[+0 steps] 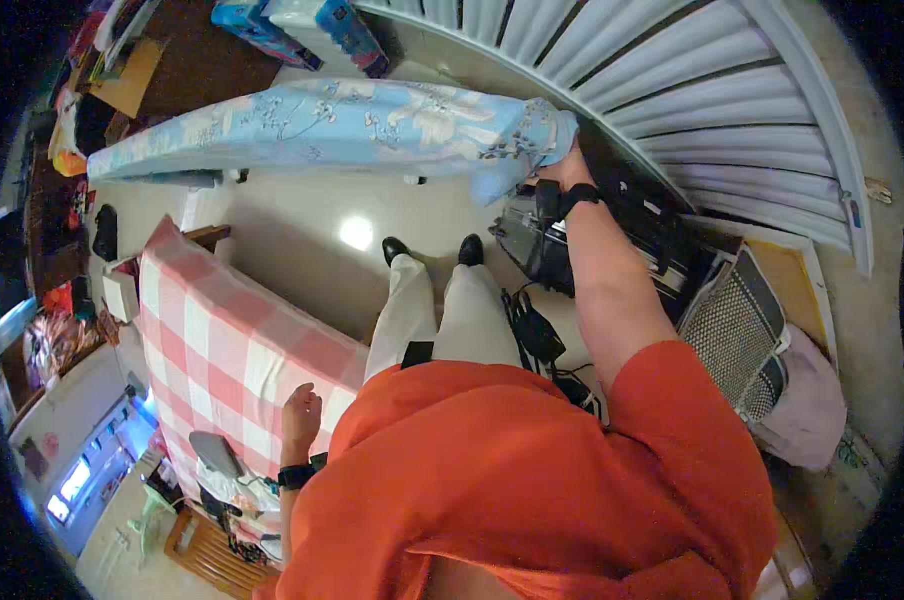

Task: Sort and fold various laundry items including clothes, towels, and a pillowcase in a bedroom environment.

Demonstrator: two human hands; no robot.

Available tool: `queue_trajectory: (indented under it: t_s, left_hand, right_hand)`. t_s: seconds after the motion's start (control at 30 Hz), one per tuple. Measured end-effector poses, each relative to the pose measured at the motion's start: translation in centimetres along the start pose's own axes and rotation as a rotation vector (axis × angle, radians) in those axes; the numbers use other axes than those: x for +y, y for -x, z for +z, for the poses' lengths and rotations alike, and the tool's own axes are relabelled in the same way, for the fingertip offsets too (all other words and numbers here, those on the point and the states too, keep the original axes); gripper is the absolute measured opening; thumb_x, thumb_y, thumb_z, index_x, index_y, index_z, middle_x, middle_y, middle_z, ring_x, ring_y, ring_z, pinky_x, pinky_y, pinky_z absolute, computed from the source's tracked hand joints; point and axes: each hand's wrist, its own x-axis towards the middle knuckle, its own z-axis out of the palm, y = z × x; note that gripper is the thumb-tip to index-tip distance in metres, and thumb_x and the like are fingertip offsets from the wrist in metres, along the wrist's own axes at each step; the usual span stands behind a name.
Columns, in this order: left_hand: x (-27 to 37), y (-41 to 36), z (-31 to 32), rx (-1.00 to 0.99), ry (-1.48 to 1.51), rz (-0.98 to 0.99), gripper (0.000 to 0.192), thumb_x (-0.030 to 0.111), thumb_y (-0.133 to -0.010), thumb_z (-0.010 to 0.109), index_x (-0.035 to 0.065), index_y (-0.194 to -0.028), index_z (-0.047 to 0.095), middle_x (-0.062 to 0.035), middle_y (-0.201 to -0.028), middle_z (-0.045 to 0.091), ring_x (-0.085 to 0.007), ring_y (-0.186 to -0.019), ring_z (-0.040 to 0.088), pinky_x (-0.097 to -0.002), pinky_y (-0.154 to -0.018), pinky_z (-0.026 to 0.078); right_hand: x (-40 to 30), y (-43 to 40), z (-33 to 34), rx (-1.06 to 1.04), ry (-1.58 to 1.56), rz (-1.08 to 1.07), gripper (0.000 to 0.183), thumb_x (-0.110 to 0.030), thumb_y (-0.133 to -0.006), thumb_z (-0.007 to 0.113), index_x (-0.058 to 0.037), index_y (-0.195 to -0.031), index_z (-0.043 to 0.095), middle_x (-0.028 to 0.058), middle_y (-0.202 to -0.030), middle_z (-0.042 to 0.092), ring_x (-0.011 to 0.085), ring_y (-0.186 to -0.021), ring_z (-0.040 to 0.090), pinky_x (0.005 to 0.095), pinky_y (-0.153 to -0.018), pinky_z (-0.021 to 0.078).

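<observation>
A long, narrow board shape point(309, 127) under light-blue floral cloth spans the far side in front of me, and looks like an ironing board. My right hand point(569, 169) reaches out to its right end and grips the bunched cloth edge there; the fingertips are partly hidden. My left hand point(302, 416) hangs low beside the pink-and-white checked cloth point(219, 322), fingers loosely curled, with nothing in it. Black bands circle both wrists.
A white slatted railing point(692, 82) curves along the upper right. Dark bags point(530, 232) and a black cable bundle point(538, 337) lie right of my legs. A mesh-backed object point(744, 330) leans at the right. Blue packages point(350, 34) stand behind the board.
</observation>
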Motion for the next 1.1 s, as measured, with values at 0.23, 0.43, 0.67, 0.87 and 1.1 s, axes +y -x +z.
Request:
queue_trajectory:
  t_s: [0.23, 0.43, 0.67, 0.87, 1.1]
  left_hand:
    - [-5.3, 1.0, 3.7, 0.006, 0.302, -0.191, 0.025, 0.014, -0.077, 0.055, 0.0007, -0.098, 0.058, -0.0225, -0.081, 0.061, -0.0339, -0.076, 0.060, -0.0384, -0.066, 0.049]
    - [-2.9, 1.0, 2.2, 0.002, 0.043, -0.051, 0.032, 0.018, -0.077, 0.056, 0.0019, -0.104, 0.058, -0.0198, -0.092, 0.062, -0.0320, -0.085, 0.060, -0.0379, -0.075, 0.048]
    - [-0.4, -0.6, 0.5, 0.005, 0.108, -0.045, 0.025, 0.023, -0.078, 0.052, 0.0011, -0.088, 0.060, -0.0241, -0.080, 0.061, -0.0388, -0.078, 0.059, -0.0448, -0.071, 0.047]
    - [-4.4, -2.0, -0.1, 0.054, 0.140, -0.106, 0.028, 0.025, -0.079, 0.049, 0.0000, -0.087, 0.059, -0.0264, -0.079, 0.059, -0.0408, -0.080, 0.057, -0.0463, -0.073, 0.046]
    - [-14.4, -3.6, -3.6, 0.063, 0.290, -0.200, 0.032, 0.021, -0.076, 0.055, 0.0032, -0.102, 0.059, -0.0200, -0.087, 0.062, -0.0360, -0.084, 0.059, -0.0421, -0.075, 0.047]
  right_hand:
    - [6.6, -6.0, -4.0, 0.091, -0.179, -0.170, 0.071, -0.023, -0.063, 0.067, -0.0049, -0.124, 0.036, 0.0174, -0.121, 0.048, 0.0327, -0.108, 0.048, 0.0366, -0.093, 0.0376]
    - [-2.0, -3.8, -4.8, 0.591, -0.077, 0.051, 0.027, -0.022, -0.081, 0.053, 0.0038, -0.087, 0.059, 0.0197, -0.089, 0.061, 0.0322, -0.081, 0.055, 0.0407, -0.076, 0.0419]
    - [-10.8, 3.0, -2.0, 0.286, 0.445, -0.413, 0.049, -0.039, -0.083, 0.053, -0.0004, -0.112, 0.051, 0.0218, -0.114, 0.051, 0.0389, -0.109, 0.043, 0.0451, -0.093, 0.0328]
    - [-20.2, 6.0, 3.5, 0.376, 0.839, -0.569, 0.067, -0.044, -0.076, 0.061, -0.0046, -0.126, 0.041, 0.0217, -0.134, 0.032, 0.0395, -0.126, 0.025, 0.0545, -0.098, 0.0246]
    - [-27.1, 6.1, 16.6, 0.171, 0.878, -0.540, 0.083, -0.041, -0.071, 0.066, -0.0101, -0.137, 0.025, 0.0180, -0.142, 0.019, 0.0381, -0.131, 0.014, 0.0601, -0.099, 0.0198]
